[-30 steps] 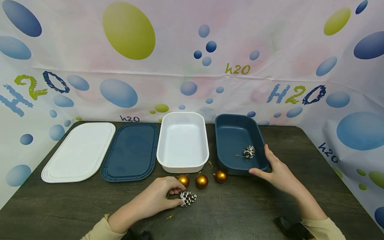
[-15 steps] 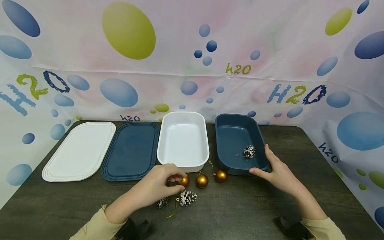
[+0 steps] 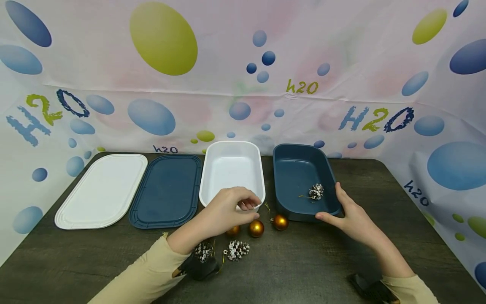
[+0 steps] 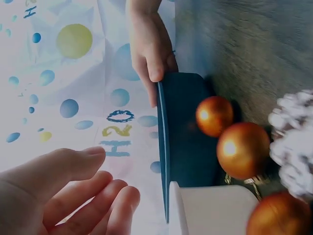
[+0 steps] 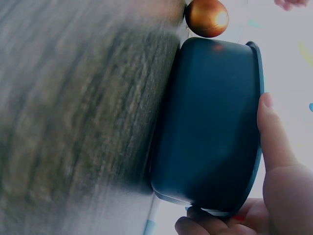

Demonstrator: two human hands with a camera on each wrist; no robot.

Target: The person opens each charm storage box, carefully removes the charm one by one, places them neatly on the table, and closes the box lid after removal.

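My left hand [image 3: 228, 211] hovers over the front edge of the white container [image 3: 232, 169]. Its fingers are loosely bent, and the left wrist view shows nothing between them. My right hand [image 3: 353, 221] grips the near right corner of the dark blue container [image 3: 300, 169], thumb at the front and fingers along the side. Inside that container lies a frosted pine cone [image 3: 316, 192]. Golden baubles [image 3: 256, 228] sit in front of the containers, one partly hidden by my left hand. Two more frosted pine cones [image 3: 237, 250] lie nearer, one partly behind my left wrist.
A white lid [image 3: 100, 192] and a dark blue lid [image 3: 167, 192] lie flat on the left of the dark wooden table [image 3: 296, 270]. Behind stands a backdrop sheet [image 3: 228, 63] printed with coloured bubbles.
My left hand has moved from the near pine cones, past the left bauble, up and right to the white container's front edge. My right hand has stayed on the blue container.
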